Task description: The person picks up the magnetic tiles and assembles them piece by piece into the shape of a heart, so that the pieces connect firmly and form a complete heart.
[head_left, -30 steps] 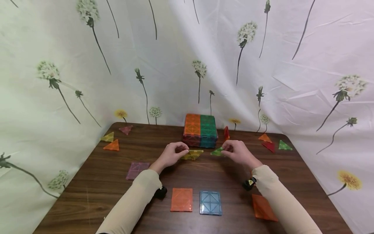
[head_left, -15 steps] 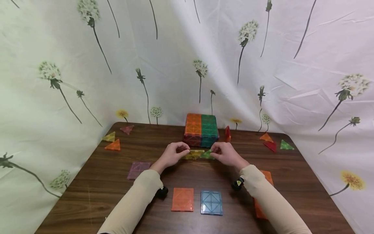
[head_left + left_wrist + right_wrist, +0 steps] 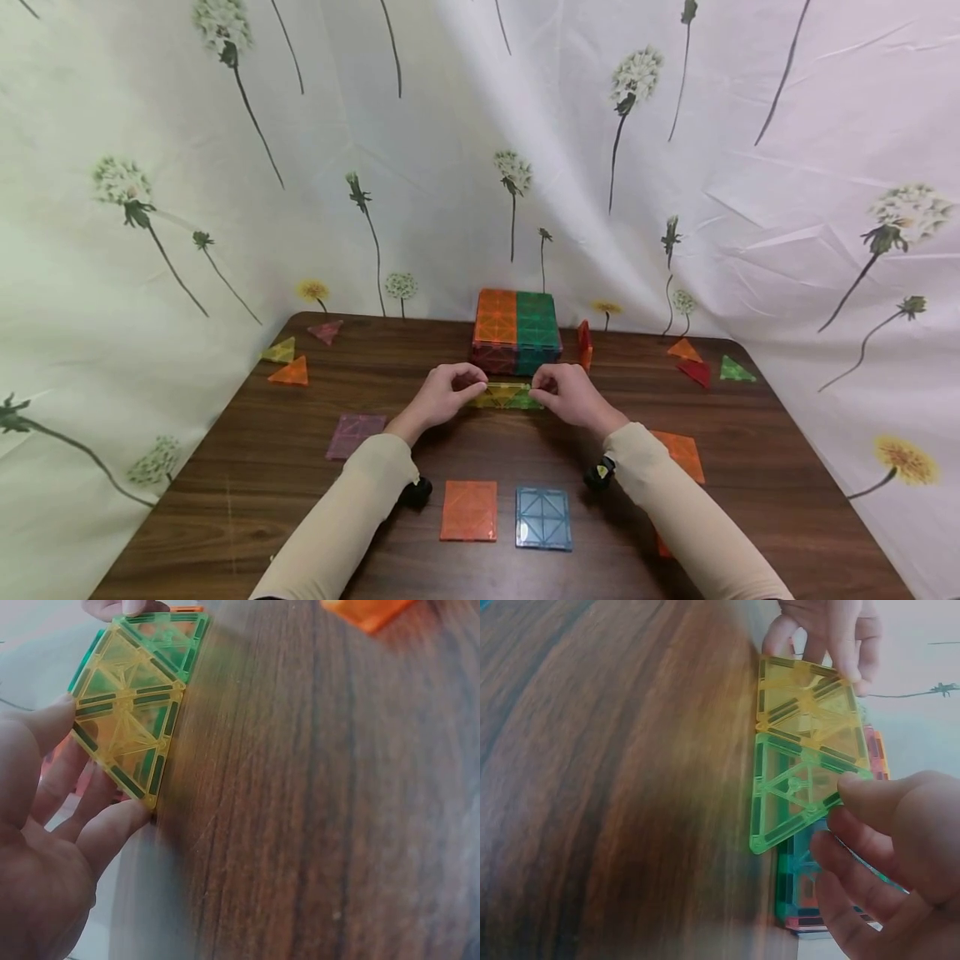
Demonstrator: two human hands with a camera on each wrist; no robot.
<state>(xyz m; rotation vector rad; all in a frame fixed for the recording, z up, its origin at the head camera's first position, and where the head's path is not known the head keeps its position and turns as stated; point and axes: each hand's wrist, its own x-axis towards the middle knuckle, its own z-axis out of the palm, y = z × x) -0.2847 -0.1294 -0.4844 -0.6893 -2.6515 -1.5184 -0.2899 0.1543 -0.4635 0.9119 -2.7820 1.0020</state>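
Note:
My left hand [image 3: 442, 393] pinches a pair of joined yellow triangular magnetic tiles [image 3: 124, 731], thumb on the upper edge and a fingertip at the low corner. Against their slanted side lies a translucent green triangular magnetic tile [image 3: 791, 787], edge to edge with the yellow. My right hand [image 3: 573, 396] pinches that green tile at its upper corner between thumb and fingers. The row of tiles stands upright on the wooden table, just in front of a box built of magnetic tiles [image 3: 497, 321] with an orange and green top.
Near the front lie an orange square tile [image 3: 468, 511] and a blue square tile [image 3: 543, 518]. A purple square tile [image 3: 356, 436] is at left, an orange tile [image 3: 681, 454] by the right forearm. Loose triangles sit at both far corners; a red tile [image 3: 584, 344] stands beside the box.
My right hand has moved left with the green triangle, closing the gap until it meets the yellow tiles. The left hand has stayed in place.

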